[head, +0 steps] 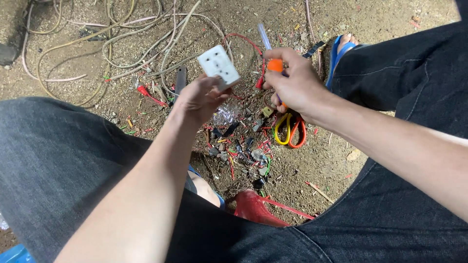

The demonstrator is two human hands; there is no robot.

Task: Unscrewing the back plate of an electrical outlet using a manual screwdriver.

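we hold a white socket plate (219,64) in our left hand (201,97), fingers (210,84) grasping its near edge so it tilts up over the dirt floor (380,9). our right hand (296,84) is clenched around a screwdriver (271,54) with an orange collar and a clear handle end pointing far; its tip is hidden inside the fist. plate and tool sit near each other, not touching.

to do this step well, we judge the plate needs a firmer grip across its width, held level and turned so its working side faces the tool, with the tool brought in slowly and straight.

below the hands lies a litter of wire offcuts (239,146) in red, green and black. a pair of pliers with yellow and orange handles (290,130) rests just under the right hand. pale cables (122,44) loop across the far left, and a red wire (246,41) arcs between the hands. a red object (253,208) lies near, between our dark trouser legs (53,160). a foot in a blue sandal (341,48) sits far right. the red wire could snag the tool.
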